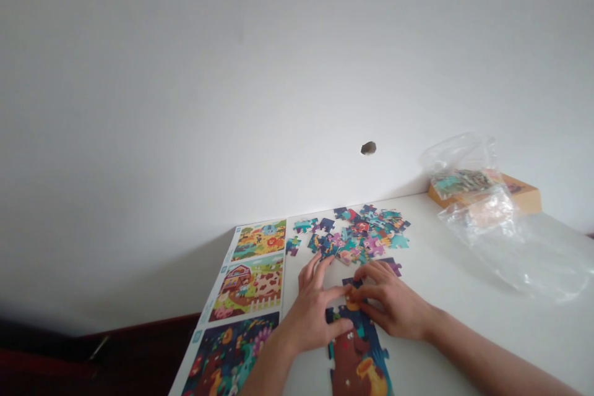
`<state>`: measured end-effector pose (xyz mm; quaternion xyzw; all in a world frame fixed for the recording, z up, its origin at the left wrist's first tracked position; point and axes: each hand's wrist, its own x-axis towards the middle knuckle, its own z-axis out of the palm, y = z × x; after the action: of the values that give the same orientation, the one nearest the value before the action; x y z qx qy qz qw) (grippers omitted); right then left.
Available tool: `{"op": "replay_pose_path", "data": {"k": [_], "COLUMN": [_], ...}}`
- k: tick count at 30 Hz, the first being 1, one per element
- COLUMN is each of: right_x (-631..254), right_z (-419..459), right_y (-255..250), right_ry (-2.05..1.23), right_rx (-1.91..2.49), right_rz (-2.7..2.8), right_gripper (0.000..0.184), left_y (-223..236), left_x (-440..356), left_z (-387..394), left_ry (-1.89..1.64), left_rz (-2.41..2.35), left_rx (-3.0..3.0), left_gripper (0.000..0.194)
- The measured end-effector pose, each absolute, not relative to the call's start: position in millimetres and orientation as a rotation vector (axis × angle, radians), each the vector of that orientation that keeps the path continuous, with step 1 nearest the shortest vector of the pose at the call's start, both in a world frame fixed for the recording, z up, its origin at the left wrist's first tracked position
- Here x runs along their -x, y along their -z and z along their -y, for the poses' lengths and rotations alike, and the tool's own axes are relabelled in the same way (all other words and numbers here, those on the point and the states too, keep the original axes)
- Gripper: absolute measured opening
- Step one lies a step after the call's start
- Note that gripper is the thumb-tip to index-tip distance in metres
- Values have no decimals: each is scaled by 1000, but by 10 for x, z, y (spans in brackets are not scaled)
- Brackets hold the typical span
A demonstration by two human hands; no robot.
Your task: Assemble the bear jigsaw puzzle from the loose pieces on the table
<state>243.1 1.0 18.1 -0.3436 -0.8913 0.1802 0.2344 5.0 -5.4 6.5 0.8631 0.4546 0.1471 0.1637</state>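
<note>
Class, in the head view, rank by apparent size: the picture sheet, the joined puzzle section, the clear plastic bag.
1. clear plastic bag and picture sheet: too alike to rank.
2. joined puzzle section, smallest.

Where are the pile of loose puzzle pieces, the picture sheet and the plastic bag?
pile of loose puzzle pieces (359,234), head view, middle of the pile.
picture sheet (250,288), head view, farm picture.
plastic bag (492,213), head view, crumpled middle.

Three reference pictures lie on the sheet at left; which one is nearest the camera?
The dark night-scene picture at the sheet's bottom, beside the left hand; the farm and yellow ones lie farther off.
</note>
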Motion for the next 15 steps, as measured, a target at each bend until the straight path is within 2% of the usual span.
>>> {"op": "replay_pose_path", "data": {"k": [5, 12, 15], "right_x": [-2445, -2635, -2719], "right_z": [-37, -148, -229], "right_y": [-163, -96, -44], "right_ry": [-451, -303, -365], "right_rx": [988, 1634, 1664], "right_rz": [2438, 2212, 2221], "right_gripper": [22, 19, 17], "left_y": [-90, -91, -85], "left_x": [-47, -49, -51], "left_z": [54, 62, 56], "left_ry": [-389, -378, -393], "left_rz": [-1257, -1280, -1276], "left_rx": [-2455, -2431, -2438], "left_gripper": [56, 61, 60]}}
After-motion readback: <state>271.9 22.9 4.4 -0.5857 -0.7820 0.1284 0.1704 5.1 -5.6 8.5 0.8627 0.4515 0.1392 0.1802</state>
